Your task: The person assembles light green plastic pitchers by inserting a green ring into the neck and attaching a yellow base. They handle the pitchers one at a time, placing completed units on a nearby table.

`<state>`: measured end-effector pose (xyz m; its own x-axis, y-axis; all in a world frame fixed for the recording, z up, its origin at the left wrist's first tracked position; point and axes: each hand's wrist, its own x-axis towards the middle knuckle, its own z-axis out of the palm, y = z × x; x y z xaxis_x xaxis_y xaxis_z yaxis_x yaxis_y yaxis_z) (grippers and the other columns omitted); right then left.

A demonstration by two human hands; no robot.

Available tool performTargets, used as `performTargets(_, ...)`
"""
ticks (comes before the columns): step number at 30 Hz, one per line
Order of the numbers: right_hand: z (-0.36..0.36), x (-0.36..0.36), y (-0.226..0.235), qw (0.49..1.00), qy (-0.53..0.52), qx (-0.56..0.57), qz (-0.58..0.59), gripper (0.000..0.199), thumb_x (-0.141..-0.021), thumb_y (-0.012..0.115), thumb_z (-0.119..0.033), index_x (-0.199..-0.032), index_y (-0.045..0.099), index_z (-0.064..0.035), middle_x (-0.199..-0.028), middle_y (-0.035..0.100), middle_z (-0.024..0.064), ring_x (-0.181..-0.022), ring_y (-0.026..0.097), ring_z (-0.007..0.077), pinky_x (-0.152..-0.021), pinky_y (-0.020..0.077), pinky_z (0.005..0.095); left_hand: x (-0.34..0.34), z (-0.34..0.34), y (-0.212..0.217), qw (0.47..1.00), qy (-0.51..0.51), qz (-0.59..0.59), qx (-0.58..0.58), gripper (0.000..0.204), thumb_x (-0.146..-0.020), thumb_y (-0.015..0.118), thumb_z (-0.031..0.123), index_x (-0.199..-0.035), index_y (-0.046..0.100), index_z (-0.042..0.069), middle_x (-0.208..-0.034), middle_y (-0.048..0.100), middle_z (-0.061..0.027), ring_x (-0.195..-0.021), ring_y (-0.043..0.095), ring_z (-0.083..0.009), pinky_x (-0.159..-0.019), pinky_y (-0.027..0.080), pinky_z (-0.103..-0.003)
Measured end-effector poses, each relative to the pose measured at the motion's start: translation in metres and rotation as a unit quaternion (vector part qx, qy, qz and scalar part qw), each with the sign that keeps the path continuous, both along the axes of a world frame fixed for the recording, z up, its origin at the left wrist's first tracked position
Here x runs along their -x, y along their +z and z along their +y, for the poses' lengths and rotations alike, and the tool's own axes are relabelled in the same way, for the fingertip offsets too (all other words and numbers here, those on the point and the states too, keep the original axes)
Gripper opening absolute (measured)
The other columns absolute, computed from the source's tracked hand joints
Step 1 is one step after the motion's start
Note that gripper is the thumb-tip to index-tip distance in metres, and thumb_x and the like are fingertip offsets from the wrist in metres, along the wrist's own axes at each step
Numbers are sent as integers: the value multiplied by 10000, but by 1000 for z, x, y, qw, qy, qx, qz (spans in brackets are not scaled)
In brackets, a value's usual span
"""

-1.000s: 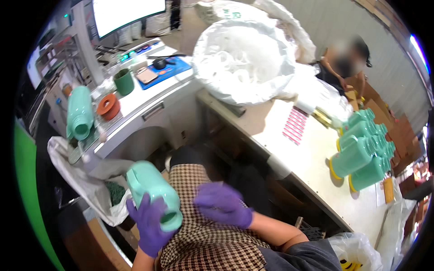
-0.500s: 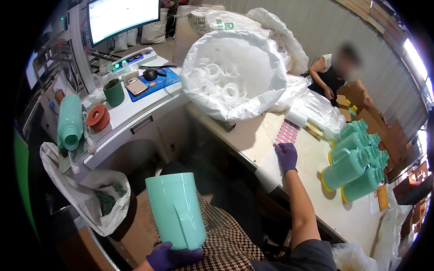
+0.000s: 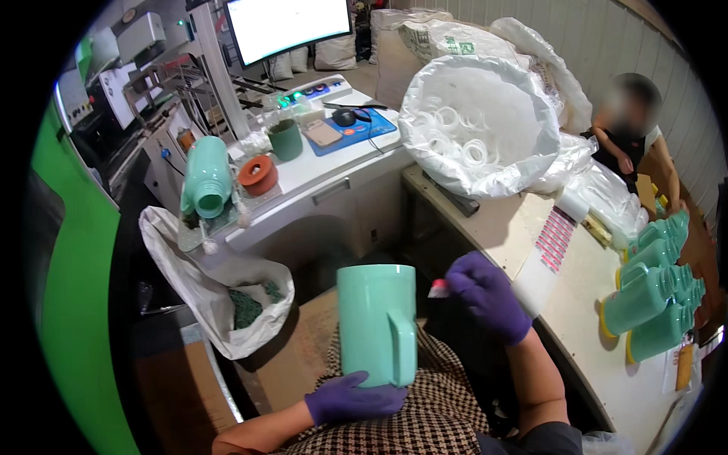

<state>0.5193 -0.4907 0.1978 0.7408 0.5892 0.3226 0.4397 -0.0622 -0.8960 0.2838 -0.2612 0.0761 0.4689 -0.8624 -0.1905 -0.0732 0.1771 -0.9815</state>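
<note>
My left hand point(image 3: 353, 398), in a purple glove, holds a mint-green plastic jug body point(image 3: 373, 326) from below, in front of my checked apron. The jug's wide end points up and its handle faces to the right; its lower end is hidden by the hand. To the right of the jug and apart from it is my purple-gloved right hand point(image 3: 489, 296), fingers closed in a pinch. A small red-and-white sticker point(image 3: 438, 288) sticks out from its fingertips. On the table lies a strip of pink-and-white labels point(image 3: 556, 239) with bare backing paper.
Several mint-green jugs point(image 3: 641, 299) stand on the table point(image 3: 485, 239) at the right. A white sack point(image 3: 425, 163) of clear rings stands behind. Another jug shell point(image 3: 206, 178) lies at the left, above a sack point(image 3: 178, 280) with green scraps. A person point(image 3: 633, 144) works at the far right.
My right hand has come from the label strip toward the jug, with a sticker in its fingers. My left hand still holds the jug, now more upright. The view has swung left.
</note>
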Motion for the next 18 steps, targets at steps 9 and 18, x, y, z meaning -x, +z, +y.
performTargets(9, 71, 15, -3, 994, 71, 81, -12, 195, -892, 731, -203, -895, 680, -15, -850, 577, 108, -788, 592, 214, -728, 485, 342, 15, 8, -19, 990, 40, 109, 82, 939, -887, 596, -12, -1607, 62, 268, -1602, 341, -28, -1346, 468, -180, -1040, 524, -341)
performTargets(18, 87, -55, -47, 950, -147, 91, -260, 505, -806, 806, -241, -1163, 571, 29, -1093, 549, 198, -1013, 558, 370, -889, 475, 435, 50, 35, 55, 628, 40, 250, 736, 687, -852, 767, 281, -1437, 428, 158, -1366, 564, -127, -1276, 561, -313, -1056, 437, -493)
